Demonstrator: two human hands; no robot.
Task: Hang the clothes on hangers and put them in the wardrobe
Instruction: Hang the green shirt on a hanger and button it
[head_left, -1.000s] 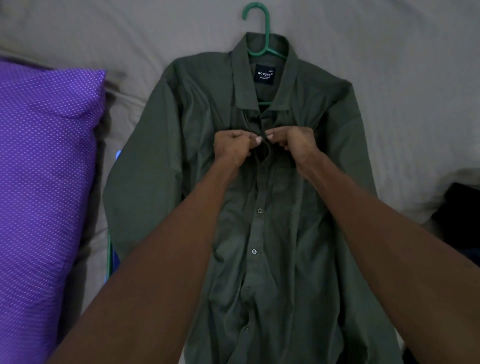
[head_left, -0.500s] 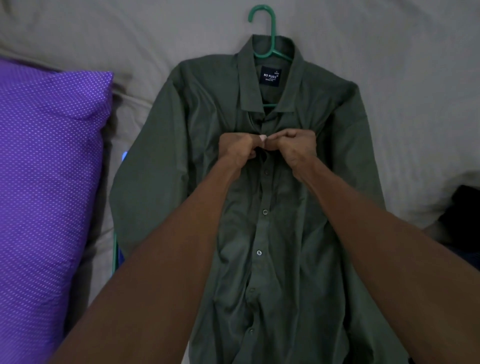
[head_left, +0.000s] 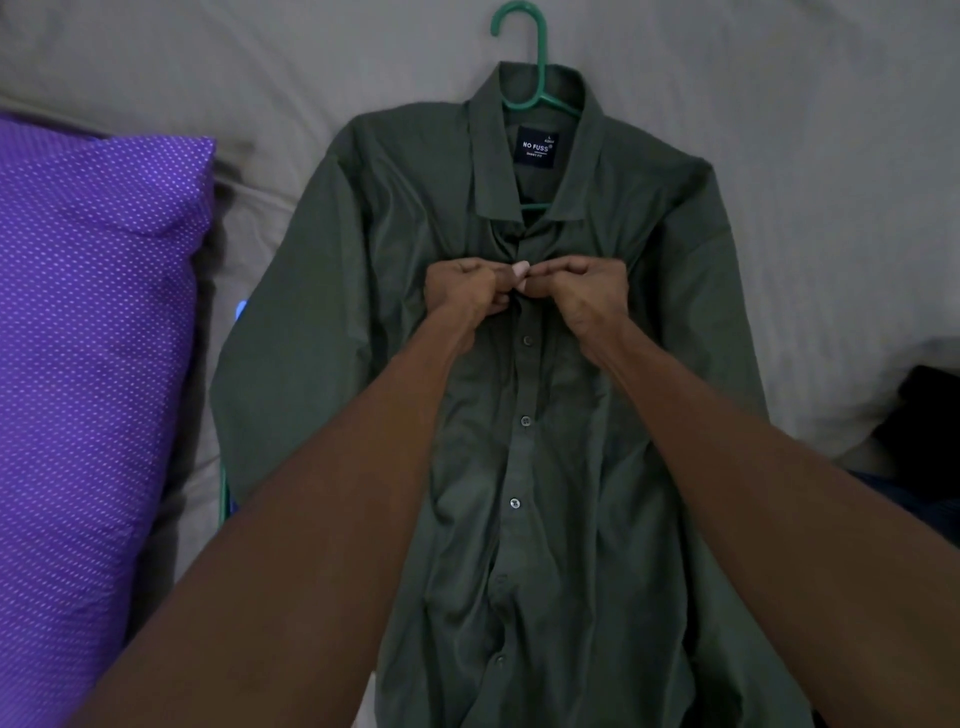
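Observation:
A dark green button-up shirt (head_left: 363, 270) lies face up on the bed, on a green plastic hanger (head_left: 540, 62) whose hook sticks out above the collar. My left hand (head_left: 465, 291) and my right hand (head_left: 584, 291) meet at the placket just below the collar. Each pinches one edge of the shirt front, thumbs touching, at the upper button. Lower buttons run down the closed placket between my forearms.
A grey bedsheet (head_left: 805, 156) covers the bed. A purple dotted pillow (head_left: 83, 364) lies at the left. Dark clothing (head_left: 924, 410) sits at the right edge. A green and blue item (head_left: 228, 493) peeks out under the shirt's left sleeve.
My two hands have drawn together at the placket until the thumbs touch. The view has shifted slightly; the shirt and hanger lie as before.

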